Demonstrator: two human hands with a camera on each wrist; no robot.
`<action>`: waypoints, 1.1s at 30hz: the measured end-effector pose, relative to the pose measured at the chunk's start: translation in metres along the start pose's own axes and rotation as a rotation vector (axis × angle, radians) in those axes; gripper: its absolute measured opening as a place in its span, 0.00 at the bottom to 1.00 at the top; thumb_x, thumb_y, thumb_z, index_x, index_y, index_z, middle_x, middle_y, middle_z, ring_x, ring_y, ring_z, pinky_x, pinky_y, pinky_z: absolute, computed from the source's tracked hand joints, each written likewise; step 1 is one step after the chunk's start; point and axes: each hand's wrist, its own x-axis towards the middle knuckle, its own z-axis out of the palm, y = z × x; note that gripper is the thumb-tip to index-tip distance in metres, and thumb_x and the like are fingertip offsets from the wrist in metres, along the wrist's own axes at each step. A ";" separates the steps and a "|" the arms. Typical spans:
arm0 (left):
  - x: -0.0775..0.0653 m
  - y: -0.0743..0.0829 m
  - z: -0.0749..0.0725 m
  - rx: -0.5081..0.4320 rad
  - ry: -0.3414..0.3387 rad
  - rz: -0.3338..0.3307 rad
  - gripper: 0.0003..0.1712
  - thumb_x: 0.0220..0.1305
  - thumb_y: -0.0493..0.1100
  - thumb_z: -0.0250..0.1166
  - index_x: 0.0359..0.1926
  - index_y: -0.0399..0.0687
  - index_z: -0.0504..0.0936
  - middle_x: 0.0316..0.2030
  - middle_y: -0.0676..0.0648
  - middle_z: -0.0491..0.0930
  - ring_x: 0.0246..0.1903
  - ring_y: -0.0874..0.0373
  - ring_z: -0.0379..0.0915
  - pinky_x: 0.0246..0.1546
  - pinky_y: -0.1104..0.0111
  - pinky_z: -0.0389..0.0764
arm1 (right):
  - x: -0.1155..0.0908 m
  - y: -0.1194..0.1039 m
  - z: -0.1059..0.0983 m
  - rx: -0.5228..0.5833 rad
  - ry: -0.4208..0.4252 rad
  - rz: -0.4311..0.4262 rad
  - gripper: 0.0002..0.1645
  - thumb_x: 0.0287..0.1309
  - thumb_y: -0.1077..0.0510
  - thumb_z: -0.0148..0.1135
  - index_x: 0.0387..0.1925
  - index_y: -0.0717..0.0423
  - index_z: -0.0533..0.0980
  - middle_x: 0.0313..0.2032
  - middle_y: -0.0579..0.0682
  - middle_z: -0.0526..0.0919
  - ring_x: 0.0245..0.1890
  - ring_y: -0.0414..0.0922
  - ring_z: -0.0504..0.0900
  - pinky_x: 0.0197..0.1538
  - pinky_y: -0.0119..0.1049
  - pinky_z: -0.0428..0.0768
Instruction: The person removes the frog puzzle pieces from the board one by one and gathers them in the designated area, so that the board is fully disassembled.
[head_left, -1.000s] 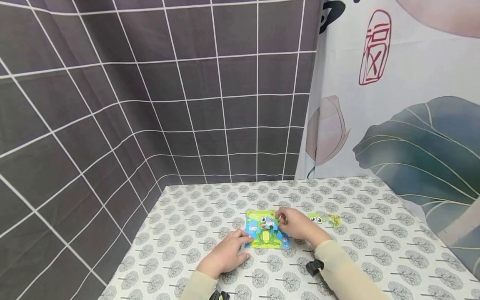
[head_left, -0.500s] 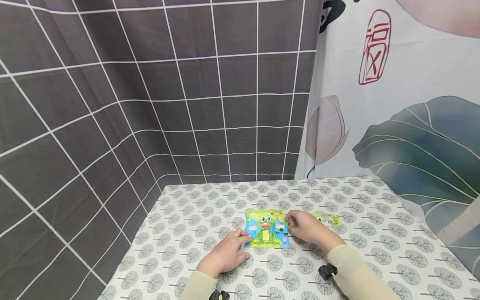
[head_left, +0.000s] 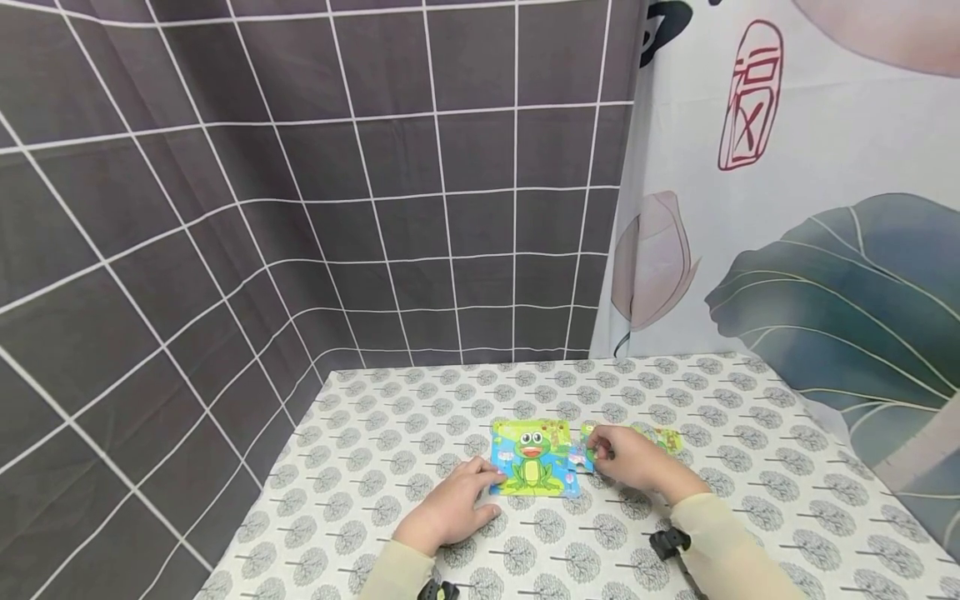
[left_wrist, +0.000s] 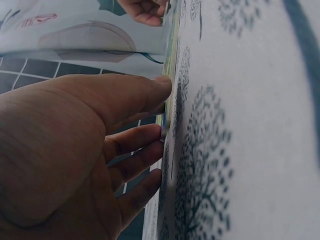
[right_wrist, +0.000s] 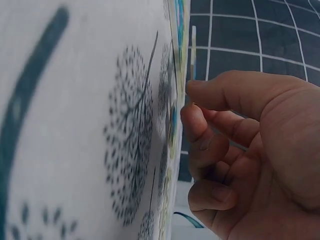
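Note:
A frog picture puzzle (head_left: 531,467) lies on the table between my hands. My left hand (head_left: 453,504) rests at its left edge, fingertips touching the border; in the left wrist view the thumb and fingers extend loosely toward the puzzle's edge. Thumb and forefinger of my right hand (head_left: 630,457) pinch a blue puzzle piece (head_left: 577,457) with a pink flower, just off the puzzle's right side. Seen edge-on in the right wrist view, this thin piece stands above the layer of puzzle on the cloth. Part of it is hidden behind the fingers.
Loose green puzzle pieces (head_left: 667,439) lie right of the puzzle, partly covered by my right hand. The tablecloth (head_left: 420,408) has a tree print. A dark checked curtain (head_left: 465,208) hangs behind, with a white lotus-print curtain (head_left: 675,250) at the right.
My right hand has moved right with the pinched piece, from over the frog's face to beside the puzzle's right edge, uncovering the frog's face. The left hand has stayed in place.

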 end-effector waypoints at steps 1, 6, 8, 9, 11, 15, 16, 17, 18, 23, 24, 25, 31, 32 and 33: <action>0.000 0.000 0.000 0.001 0.001 0.004 0.28 0.70 0.49 0.69 0.69 0.55 0.80 0.62 0.58 0.73 0.64 0.56 0.69 0.71 0.57 0.72 | -0.001 0.001 -0.001 -0.002 -0.007 0.006 0.14 0.58 0.66 0.70 0.45 0.53 0.82 0.29 0.43 0.75 0.27 0.40 0.73 0.32 0.34 0.78; 0.001 -0.002 0.001 0.000 0.001 0.010 0.28 0.69 0.50 0.69 0.69 0.55 0.80 0.62 0.57 0.73 0.64 0.56 0.69 0.71 0.57 0.72 | -0.003 0.008 -0.004 0.000 -0.030 0.024 0.13 0.60 0.67 0.70 0.44 0.52 0.82 0.28 0.44 0.75 0.29 0.41 0.74 0.33 0.34 0.78; 0.001 -0.002 0.001 -0.001 -0.004 0.003 0.29 0.70 0.50 0.69 0.69 0.55 0.80 0.62 0.58 0.73 0.65 0.56 0.69 0.71 0.57 0.72 | -0.004 0.009 -0.005 0.010 -0.037 0.029 0.12 0.60 0.67 0.70 0.44 0.52 0.82 0.28 0.44 0.76 0.29 0.42 0.74 0.34 0.35 0.78; 0.001 -0.002 0.001 -0.002 -0.007 -0.001 0.29 0.70 0.50 0.69 0.70 0.56 0.79 0.63 0.58 0.73 0.65 0.56 0.69 0.71 0.57 0.72 | -0.004 0.010 -0.006 0.016 -0.038 0.034 0.12 0.59 0.68 0.70 0.43 0.52 0.82 0.28 0.44 0.76 0.29 0.42 0.74 0.34 0.35 0.77; 0.000 -0.002 0.000 -0.003 -0.009 -0.005 0.29 0.70 0.50 0.69 0.70 0.56 0.79 0.63 0.58 0.73 0.65 0.56 0.68 0.71 0.57 0.71 | -0.004 0.012 -0.007 0.019 -0.041 0.035 0.12 0.59 0.68 0.69 0.43 0.52 0.82 0.28 0.45 0.76 0.29 0.42 0.74 0.34 0.36 0.77; 0.000 -0.002 0.000 -0.005 -0.009 -0.003 0.29 0.70 0.50 0.69 0.70 0.55 0.79 0.63 0.57 0.73 0.65 0.55 0.68 0.72 0.57 0.71 | -0.005 0.015 -0.009 0.013 -0.040 0.030 0.14 0.56 0.69 0.68 0.42 0.53 0.82 0.27 0.45 0.76 0.28 0.42 0.74 0.34 0.35 0.76; 0.000 -0.002 0.000 -0.005 -0.008 -0.002 0.29 0.70 0.50 0.69 0.70 0.55 0.79 0.64 0.57 0.73 0.65 0.55 0.68 0.72 0.57 0.71 | -0.005 0.016 -0.009 0.010 -0.040 0.029 0.14 0.55 0.69 0.68 0.42 0.53 0.82 0.27 0.44 0.76 0.28 0.42 0.74 0.34 0.35 0.76; 0.000 -0.002 0.000 -0.005 -0.009 -0.002 0.29 0.70 0.50 0.69 0.70 0.55 0.79 0.64 0.57 0.73 0.65 0.55 0.68 0.72 0.57 0.71 | -0.005 0.016 -0.009 0.009 -0.040 0.029 0.14 0.55 0.69 0.68 0.42 0.53 0.82 0.27 0.44 0.76 0.28 0.42 0.74 0.34 0.35 0.77; 0.000 -0.002 0.000 -0.007 -0.010 -0.003 0.29 0.70 0.50 0.69 0.70 0.55 0.79 0.64 0.57 0.73 0.65 0.55 0.68 0.72 0.57 0.71 | -0.005 0.016 -0.009 0.009 -0.040 0.030 0.14 0.55 0.69 0.68 0.42 0.53 0.82 0.27 0.44 0.76 0.28 0.42 0.74 0.33 0.34 0.76; -0.001 0.000 -0.001 -0.013 -0.012 -0.009 0.29 0.70 0.50 0.69 0.70 0.55 0.79 0.63 0.57 0.73 0.65 0.55 0.68 0.71 0.56 0.72 | -0.005 0.017 -0.009 0.011 -0.041 0.044 0.14 0.55 0.69 0.70 0.42 0.52 0.82 0.26 0.44 0.75 0.27 0.42 0.74 0.32 0.34 0.76; -0.002 0.001 -0.002 -0.017 -0.012 -0.011 0.29 0.70 0.50 0.69 0.70 0.55 0.79 0.63 0.57 0.73 0.65 0.55 0.68 0.71 0.56 0.72 | -0.005 0.017 -0.009 0.011 -0.042 0.047 0.13 0.56 0.69 0.70 0.42 0.52 0.82 0.26 0.44 0.75 0.27 0.42 0.73 0.33 0.34 0.76; -0.002 0.002 -0.002 -0.021 -0.012 -0.013 0.29 0.70 0.50 0.69 0.70 0.55 0.79 0.63 0.57 0.73 0.65 0.55 0.68 0.71 0.56 0.71 | -0.005 0.017 -0.009 0.008 -0.044 0.039 0.13 0.56 0.68 0.70 0.42 0.52 0.82 0.26 0.44 0.75 0.27 0.42 0.73 0.32 0.34 0.75; -0.002 0.003 -0.003 -0.036 -0.006 -0.012 0.29 0.69 0.49 0.70 0.70 0.54 0.79 0.64 0.56 0.73 0.66 0.54 0.68 0.71 0.54 0.72 | -0.005 0.017 -0.010 0.002 -0.050 0.040 0.13 0.56 0.68 0.70 0.42 0.52 0.82 0.26 0.45 0.75 0.26 0.42 0.73 0.33 0.34 0.75; -0.003 0.003 -0.003 -0.036 -0.004 -0.009 0.29 0.69 0.49 0.70 0.70 0.54 0.80 0.64 0.56 0.73 0.66 0.53 0.68 0.71 0.54 0.72 | -0.005 0.017 -0.010 0.004 -0.050 0.047 0.14 0.56 0.68 0.70 0.42 0.52 0.82 0.26 0.44 0.76 0.27 0.42 0.73 0.33 0.34 0.75; -0.003 0.003 -0.003 -0.037 -0.002 -0.005 0.29 0.69 0.49 0.70 0.69 0.54 0.80 0.64 0.56 0.73 0.66 0.53 0.68 0.71 0.53 0.72 | -0.006 0.017 -0.011 0.003 -0.050 0.045 0.14 0.56 0.68 0.70 0.42 0.52 0.82 0.26 0.44 0.75 0.26 0.42 0.73 0.32 0.34 0.75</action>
